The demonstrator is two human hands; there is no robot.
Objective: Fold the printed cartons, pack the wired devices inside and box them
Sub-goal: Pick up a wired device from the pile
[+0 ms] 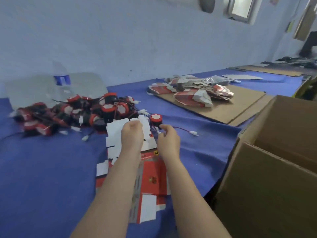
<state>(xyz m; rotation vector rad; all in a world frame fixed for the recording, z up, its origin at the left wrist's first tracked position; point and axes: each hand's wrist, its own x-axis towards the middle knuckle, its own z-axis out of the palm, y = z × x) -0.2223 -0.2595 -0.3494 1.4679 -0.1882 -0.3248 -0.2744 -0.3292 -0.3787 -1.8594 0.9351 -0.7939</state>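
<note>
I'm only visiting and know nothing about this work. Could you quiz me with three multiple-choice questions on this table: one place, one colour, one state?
1. Where does the pile of wired devices lie?
A. on the cloth, left of the left hand
B. on a wall shelf
C. on the cardboard sheet

2. What colour is the table cloth?
A. green
B. blue
C. yellow

3. The big cardboard box at the right is:
A. taped shut
B. open at the top
C. flattened

Answers:
1 A, the pile sits on the cloth to the left of the left hand.
2 B, the cloth is blue all over.
3 B, its flaps stand up and the inside shows.
</note>
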